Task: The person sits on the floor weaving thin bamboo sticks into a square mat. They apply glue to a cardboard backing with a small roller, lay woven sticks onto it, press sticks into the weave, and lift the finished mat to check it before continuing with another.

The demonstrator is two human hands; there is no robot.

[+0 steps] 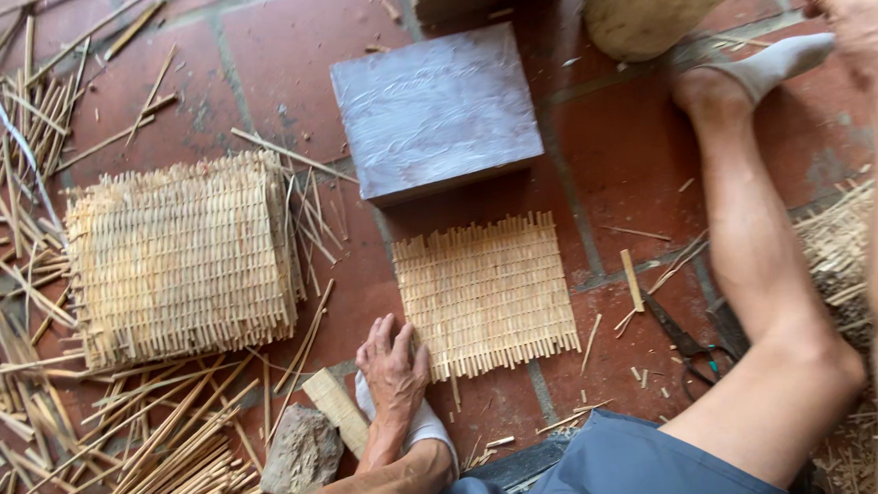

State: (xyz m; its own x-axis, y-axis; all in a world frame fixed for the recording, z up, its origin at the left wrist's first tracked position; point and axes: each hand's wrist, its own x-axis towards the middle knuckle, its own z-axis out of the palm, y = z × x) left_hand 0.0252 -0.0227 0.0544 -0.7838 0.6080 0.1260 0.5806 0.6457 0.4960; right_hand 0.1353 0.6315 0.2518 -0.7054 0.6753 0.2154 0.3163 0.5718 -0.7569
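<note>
A small woven bamboo mat [487, 295] lies flat on the red tile floor [615, 158]. My left hand [393, 368] rests palm down on the tiles, fingers apart, touching the mat's lower left corner. My right hand [862, 9] is raised at the top right corner, close to a pale round log [647, 6]. Its fingers look curled around something dark that the frame edge cuts off. My bare leg [762, 290] stretches to the right of the mat, ending in a grey sock [770, 64].
A stack of woven mats [179, 256] sits to the left. A grey wooden block [437, 107] lies just beyond the small mat. Black scissors [689, 344], a stone [299, 450], a short wood piece [335, 411] and loose bamboo strips [160, 472] lie around.
</note>
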